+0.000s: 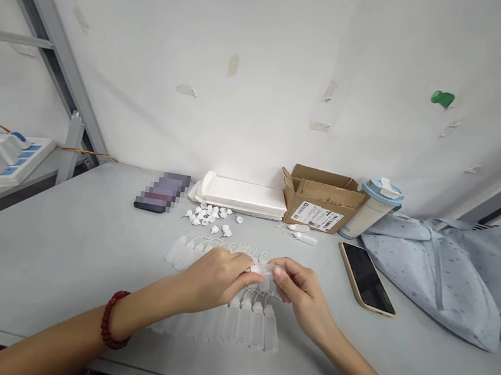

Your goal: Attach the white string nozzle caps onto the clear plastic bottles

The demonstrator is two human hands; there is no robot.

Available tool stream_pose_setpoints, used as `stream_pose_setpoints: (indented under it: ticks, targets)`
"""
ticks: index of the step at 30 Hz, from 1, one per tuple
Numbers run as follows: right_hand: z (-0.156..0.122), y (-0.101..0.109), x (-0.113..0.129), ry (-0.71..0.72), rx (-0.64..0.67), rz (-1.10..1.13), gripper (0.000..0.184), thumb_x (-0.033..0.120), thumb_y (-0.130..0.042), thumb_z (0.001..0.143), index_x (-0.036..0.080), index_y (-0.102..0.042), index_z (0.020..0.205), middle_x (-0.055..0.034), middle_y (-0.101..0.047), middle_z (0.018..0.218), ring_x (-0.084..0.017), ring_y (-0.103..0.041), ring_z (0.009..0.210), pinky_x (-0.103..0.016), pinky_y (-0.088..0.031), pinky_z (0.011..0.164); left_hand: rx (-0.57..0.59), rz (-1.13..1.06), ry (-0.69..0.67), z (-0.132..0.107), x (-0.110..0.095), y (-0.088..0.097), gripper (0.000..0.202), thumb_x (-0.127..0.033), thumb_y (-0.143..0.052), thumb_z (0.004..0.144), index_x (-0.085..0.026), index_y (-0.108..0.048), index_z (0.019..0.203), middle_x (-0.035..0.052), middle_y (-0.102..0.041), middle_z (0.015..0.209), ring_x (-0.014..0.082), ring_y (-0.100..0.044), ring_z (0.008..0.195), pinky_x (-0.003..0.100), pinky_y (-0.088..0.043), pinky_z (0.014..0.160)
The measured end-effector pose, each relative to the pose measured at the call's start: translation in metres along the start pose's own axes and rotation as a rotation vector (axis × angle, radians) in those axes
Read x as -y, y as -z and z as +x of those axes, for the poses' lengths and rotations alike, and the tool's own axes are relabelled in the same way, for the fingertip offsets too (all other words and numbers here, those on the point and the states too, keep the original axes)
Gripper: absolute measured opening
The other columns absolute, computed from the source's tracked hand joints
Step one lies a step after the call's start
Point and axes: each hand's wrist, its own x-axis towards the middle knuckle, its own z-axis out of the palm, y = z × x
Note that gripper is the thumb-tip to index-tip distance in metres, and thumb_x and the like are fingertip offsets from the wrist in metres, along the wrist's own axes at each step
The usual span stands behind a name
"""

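Observation:
My left hand (216,278) is closed in a pinch on a small white cap (257,269). Facing it, my right hand (304,296) pinches a translucent squeeze bottle (269,268), its end close against the cap; my fingers hide most of both, and whether they are joined I cannot tell. Below my hands lies a row of translucent squeeze bottles (244,324) side by side, with thin white stalks at their tops. Behind my left hand another row of such bottles (184,253) is partly covered.
Loose white caps (207,213) lie beyond the rows, before a stack of white trays (244,196). Two small bottles (304,238) lie near a cardboard box (326,194) and a tumbler (371,211). Rightward are a phone (367,280) and blue cloth (437,276); leftward, a dark phone-like object (163,192).

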Motion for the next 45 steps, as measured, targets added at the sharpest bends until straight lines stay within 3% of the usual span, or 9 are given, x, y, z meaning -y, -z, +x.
stream_pose_setpoints:
  ticks: [3,6,10,15,20,24,32,38,45]
  targets:
    - [0.000,0.001,0.004,-0.084,0.043,0.139,0.041,0.055,-0.052,0.080,0.016,-0.051,0.065,0.0067,-0.030,0.052,-0.007,-0.027,0.046,-0.022,-0.025,0.044,-0.041,0.214,-0.190,-0.004,0.002,-0.003,0.037,-0.032,-0.033,0.096,-0.015,-0.050,0.068,0.0018,-0.049,0.058,0.0122,-0.040,0.050,0.027,-0.023,0.048]
    - [0.001,0.001,0.006,-0.124,0.067,0.232,0.042,0.054,-0.056,0.077,0.017,-0.047,0.060,0.0070,-0.028,0.052,-0.007,-0.024,0.045,-0.022,-0.023,0.042,-0.057,0.265,-0.238,-0.004,0.001,-0.003,0.037,-0.031,-0.032,0.097,-0.014,-0.053,0.071,0.0036,-0.052,0.060,0.0135,-0.043,0.053,0.027,-0.025,0.049]
    - [0.001,0.000,0.005,-0.102,0.045,0.201,0.041,0.054,-0.054,0.079,0.016,-0.051,0.063,0.0068,-0.029,0.052,-0.007,-0.027,0.046,-0.023,-0.024,0.044,-0.037,0.080,-0.101,-0.001,0.001,-0.001,0.034,-0.034,-0.036,0.095,-0.015,-0.052,0.072,0.0008,-0.049,0.058,0.0118,-0.041,0.051,0.025,-0.029,0.050]
    - [-0.003,0.000,0.005,0.057,-0.043,-0.017,0.034,0.047,-0.049,0.085,0.015,-0.061,0.086,0.0046,-0.041,0.053,-0.010,-0.039,0.049,-0.023,-0.032,0.048,0.056,-0.236,0.121,0.001,-0.003,0.005,0.035,-0.039,-0.040,0.092,-0.016,-0.049,0.067,-0.0033,-0.044,0.054,0.0089,-0.039,0.049,0.022,-0.032,0.051]
    - [-0.006,0.002,0.004,0.289,-0.131,-0.262,0.026,0.036,-0.051,0.087,0.016,-0.063,0.097,-0.0040,-0.063,0.074,-0.011,-0.050,0.054,-0.024,-0.043,0.051,0.138,-0.518,0.229,0.004,-0.010,0.011,0.048,-0.040,-0.032,0.094,-0.015,-0.048,0.056,0.0007,-0.053,0.058,0.0109,-0.052,0.057,0.022,-0.040,0.058]
    - [-0.005,0.002,0.001,0.353,-0.143,-0.324,0.024,0.034,-0.051,0.088,0.016,-0.063,0.099,-0.0049,-0.065,0.076,-0.011,-0.052,0.054,-0.024,-0.045,0.052,0.177,-0.623,0.289,0.006,-0.010,0.012,0.046,-0.041,-0.035,0.093,-0.015,-0.051,0.059,-0.0003,-0.053,0.054,0.0100,-0.052,0.051,0.021,-0.041,0.054]
    - [-0.003,0.001,-0.001,0.227,-0.044,-0.243,0.034,0.043,-0.041,0.091,0.016,-0.061,0.087,0.0021,-0.048,0.057,-0.009,-0.040,0.048,-0.021,-0.030,0.044,0.129,-0.429,0.218,0.004,-0.009,0.010,0.041,-0.035,-0.040,0.092,-0.016,-0.047,0.058,-0.0011,-0.053,0.053,0.0095,-0.050,0.050,0.021,-0.037,0.053]
    - [-0.001,0.002,-0.001,0.089,0.023,-0.120,0.039,0.050,-0.041,0.089,0.016,-0.055,0.076,0.0063,-0.030,0.053,-0.008,-0.026,0.046,-0.022,-0.022,0.042,0.091,-0.223,0.097,0.001,-0.005,0.005,0.039,-0.034,-0.037,0.094,-0.017,-0.037,0.059,-0.0031,-0.042,0.051,0.0091,-0.036,0.048,0.024,-0.026,0.050]
    - [0.004,0.003,0.002,-0.090,0.097,0.049,0.044,0.057,-0.046,0.083,0.019,-0.041,0.061,0.0078,-0.027,0.050,-0.007,-0.024,0.045,-0.022,-0.021,0.043,0.061,-0.082,0.024,-0.003,0.001,-0.002,0.038,-0.035,-0.035,0.095,-0.018,-0.030,0.061,-0.0050,-0.032,0.053,0.0093,-0.023,0.047,0.026,-0.018,0.048]
